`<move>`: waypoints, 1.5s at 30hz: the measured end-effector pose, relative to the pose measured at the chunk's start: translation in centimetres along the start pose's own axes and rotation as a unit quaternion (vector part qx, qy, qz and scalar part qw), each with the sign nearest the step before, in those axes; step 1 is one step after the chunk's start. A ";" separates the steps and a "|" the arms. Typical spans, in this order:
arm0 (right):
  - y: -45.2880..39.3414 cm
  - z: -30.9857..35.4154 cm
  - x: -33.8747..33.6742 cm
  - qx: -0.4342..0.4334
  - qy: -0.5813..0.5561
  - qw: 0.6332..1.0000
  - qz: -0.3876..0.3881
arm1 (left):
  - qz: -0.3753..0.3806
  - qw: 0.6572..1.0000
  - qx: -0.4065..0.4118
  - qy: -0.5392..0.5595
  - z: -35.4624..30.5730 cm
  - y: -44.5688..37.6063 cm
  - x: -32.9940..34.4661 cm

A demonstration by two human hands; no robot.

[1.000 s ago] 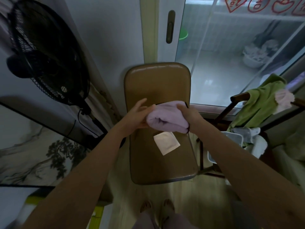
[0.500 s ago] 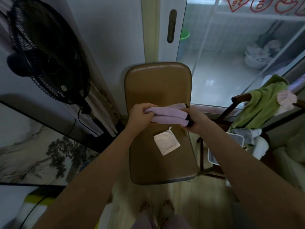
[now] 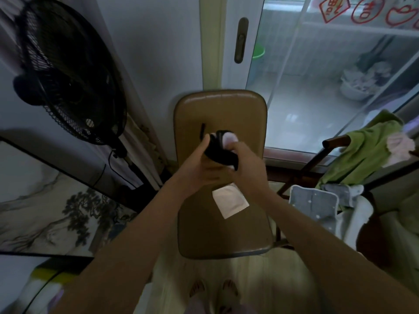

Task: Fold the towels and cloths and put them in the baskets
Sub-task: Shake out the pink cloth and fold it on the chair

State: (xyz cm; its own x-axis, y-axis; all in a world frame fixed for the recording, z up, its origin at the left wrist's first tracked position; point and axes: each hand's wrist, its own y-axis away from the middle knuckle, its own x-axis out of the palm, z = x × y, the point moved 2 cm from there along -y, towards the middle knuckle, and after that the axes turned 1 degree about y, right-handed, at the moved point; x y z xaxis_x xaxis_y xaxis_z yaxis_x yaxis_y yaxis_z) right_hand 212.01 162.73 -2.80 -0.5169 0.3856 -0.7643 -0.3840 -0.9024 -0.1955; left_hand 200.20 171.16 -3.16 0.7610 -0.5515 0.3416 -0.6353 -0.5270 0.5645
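Both hands hold a small rolled pink cloth with a black band or edging wrapped round it, in the air above the brown chair. My right hand grips the roll from the right. My left hand holds its left side, with one digit pointing up against the black part. Most of the roll is hidden by the hands. A small white folded cloth lies on the chair seat just below them.
A green towel and a pink cloth hang over a wooden armrest on the right. A grey-blue starred cloth drapes over a white basket beside the chair. A black fan stands on the left, and a glass door is behind the chair.
The pink cloth went from a loose bundle to a flat fold stretched between the hands, then to a tight roll. Both hands have come close together, and the black part now shows.
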 end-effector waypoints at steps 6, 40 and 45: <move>1.0 1.0 1.1 -0.050 -0.081 0.985 0.143 | -0.131 0.986 0.098 0.024 1.5 -0.1 -2.0; -3.4 -6.2 0.6 0.107 -0.158 0.970 0.148 | -0.200 0.948 0.190 -0.160 4.1 -3.0 -4.0; -0.8 -12.8 7.8 0.285 -0.282 0.913 0.073 | -0.247 0.958 0.096 -0.109 10.8 -9.1 -4.4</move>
State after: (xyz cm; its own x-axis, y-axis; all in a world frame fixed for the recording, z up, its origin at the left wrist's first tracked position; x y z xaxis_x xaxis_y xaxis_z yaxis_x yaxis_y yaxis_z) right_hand 218.02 163.97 -16.49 -0.8447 0.4514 -0.2878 -0.5320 -0.7676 0.3575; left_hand 201.19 171.40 -17.91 0.9428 -0.3155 -0.1079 -0.2338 -0.8561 0.4610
